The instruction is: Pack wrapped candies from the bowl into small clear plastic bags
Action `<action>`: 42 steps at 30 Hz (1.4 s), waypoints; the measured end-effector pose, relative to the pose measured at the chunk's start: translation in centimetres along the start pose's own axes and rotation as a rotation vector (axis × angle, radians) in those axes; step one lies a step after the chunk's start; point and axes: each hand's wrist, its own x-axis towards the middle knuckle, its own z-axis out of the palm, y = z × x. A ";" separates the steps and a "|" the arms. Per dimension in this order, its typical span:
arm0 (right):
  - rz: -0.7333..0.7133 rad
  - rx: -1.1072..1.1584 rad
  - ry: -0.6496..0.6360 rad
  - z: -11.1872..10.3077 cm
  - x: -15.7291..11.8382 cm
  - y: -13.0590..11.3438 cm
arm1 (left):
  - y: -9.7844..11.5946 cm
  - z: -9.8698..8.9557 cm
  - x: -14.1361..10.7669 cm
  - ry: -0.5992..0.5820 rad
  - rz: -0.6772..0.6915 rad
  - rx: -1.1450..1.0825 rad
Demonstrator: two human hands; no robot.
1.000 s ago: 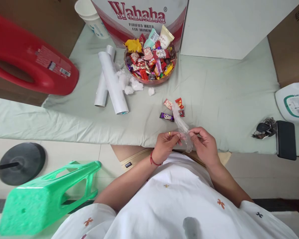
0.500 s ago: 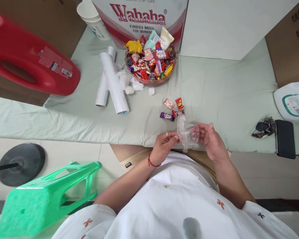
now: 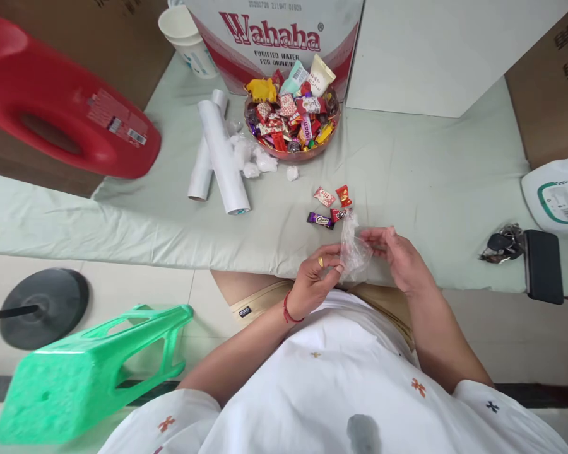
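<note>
A crumpled clear plastic bag (image 3: 354,251) hangs between my hands at the table's front edge. My left hand (image 3: 316,277), with a gold ring and a red wrist string, pinches the bag's left side between thumb and fingers. At the bag's right side my right hand (image 3: 402,257) has its fingers apart, their tips partly behind the clear plastic. Just beyond the bag lie a purple candy (image 3: 320,220), a dark red candy (image 3: 339,215) partly covered by the bag, a pink-and-white candy (image 3: 324,196) and a red candy (image 3: 343,195).
A glass bowl (image 3: 307,153) heaped with candies stands before a Wahaha box (image 3: 274,31). White rolls (image 3: 222,157) and crumpled plastic (image 3: 250,154) lie left of it. A red jug (image 3: 118,132) stands far left; keys (image 3: 502,244) and a black phone (image 3: 543,265) lie right.
The bag has been turned and gathered into a narrower shape. My right hand's fingers have shifted slightly left and up. The view has moved a little.
</note>
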 end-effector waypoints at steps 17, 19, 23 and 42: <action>0.096 0.442 0.017 1.6 1.3 0.4 | 1.4 0.7 -0.1 -0.166 -0.252 -0.299; 0.162 0.497 -0.105 2.0 1.1 0.5 | 1.4 1.5 0.8 -0.019 -0.289 -0.243; -0.041 0.296 0.054 3.2 0.7 1.8 | 1.6 3.1 2.7 0.079 -0.290 -0.176; -0.263 -0.018 0.173 1.3 0.1 3.0 | 0.4 2.5 2.9 0.132 -0.295 -0.237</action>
